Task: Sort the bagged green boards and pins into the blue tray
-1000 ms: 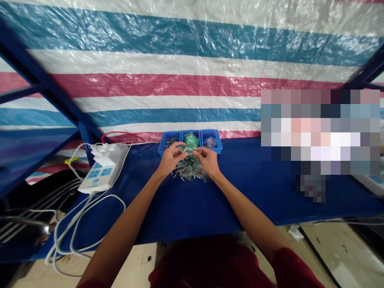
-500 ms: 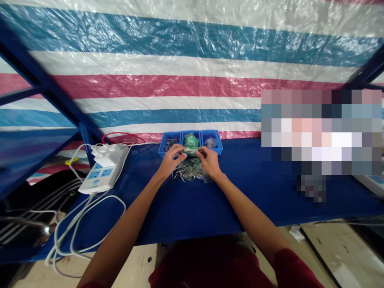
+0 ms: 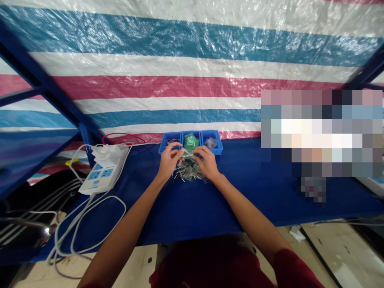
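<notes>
Between my hands is a small clear plastic bag (image 3: 189, 155) with pale, thin contents I cannot make out. My left hand (image 3: 169, 162) pinches its left side, and my right hand (image 3: 207, 163) grips the right side. Just below them on the table lies a pile of clear bags and thin metal pins (image 3: 189, 173). Behind my hands stands a row of blue bins (image 3: 219, 151). Loose metal pins (image 3: 173, 141) lie in the left one, a green bag (image 3: 192, 141) in the middle one, and a clear bag (image 3: 211, 143) in the right one.
A white power strip (image 3: 103, 173) with plugged-in adapters sits on the blue table (image 3: 186, 212) at left. Its white cables (image 3: 73, 224) loop over the front edge. A blue frame post (image 3: 87, 140) rises behind it, and striped sheeting (image 3: 180, 86) hangs at the back. Pixelation hides the right side.
The bag, stretched level between my hands before, is now tilted and crumpled. My left fingers have shifted slightly upward, and my right hand has moved a little to the left.
</notes>
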`<state>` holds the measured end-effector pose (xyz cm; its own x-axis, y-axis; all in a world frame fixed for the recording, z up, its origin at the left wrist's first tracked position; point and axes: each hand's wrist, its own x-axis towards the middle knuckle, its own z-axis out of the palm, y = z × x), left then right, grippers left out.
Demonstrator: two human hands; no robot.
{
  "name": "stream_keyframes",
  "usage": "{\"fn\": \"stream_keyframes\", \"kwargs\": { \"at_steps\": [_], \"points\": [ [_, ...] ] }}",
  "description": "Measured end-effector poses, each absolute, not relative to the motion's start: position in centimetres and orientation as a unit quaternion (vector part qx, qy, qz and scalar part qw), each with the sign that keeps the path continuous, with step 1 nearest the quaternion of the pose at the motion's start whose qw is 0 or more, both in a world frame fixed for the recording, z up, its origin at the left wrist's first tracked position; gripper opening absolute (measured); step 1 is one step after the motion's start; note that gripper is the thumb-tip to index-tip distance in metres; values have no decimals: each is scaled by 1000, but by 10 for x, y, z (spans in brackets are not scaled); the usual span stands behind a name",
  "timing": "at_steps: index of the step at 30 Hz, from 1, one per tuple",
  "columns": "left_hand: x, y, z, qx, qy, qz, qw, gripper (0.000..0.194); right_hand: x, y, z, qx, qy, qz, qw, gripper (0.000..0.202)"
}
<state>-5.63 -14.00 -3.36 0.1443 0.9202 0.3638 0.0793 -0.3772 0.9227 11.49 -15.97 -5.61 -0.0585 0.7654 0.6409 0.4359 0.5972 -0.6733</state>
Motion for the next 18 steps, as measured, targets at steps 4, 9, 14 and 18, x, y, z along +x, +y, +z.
{"fn": "stream_keyframes", "kwargs": {
  "at_steps": [4, 9, 14, 18],
  "points": [
    [-58, -136, -35, 700, 373, 505, 340, 33, 115, -156, -57, -473, -658, 206, 549, 30],
    [-60, -132, -38, 683, 413, 525, 295, 30, 115, -160, -53, -463, -637, 270, 554, 29],
    [-59, -137, -36, 620, 431, 556, 348, 26, 117, -165, -51, -365, -713, 235, 550, 38],
    [-57, -141, -34, 643, 411, 528, 373, 31, 116, -162, -55, -383, -722, 173, 549, 23]
  ]
}}
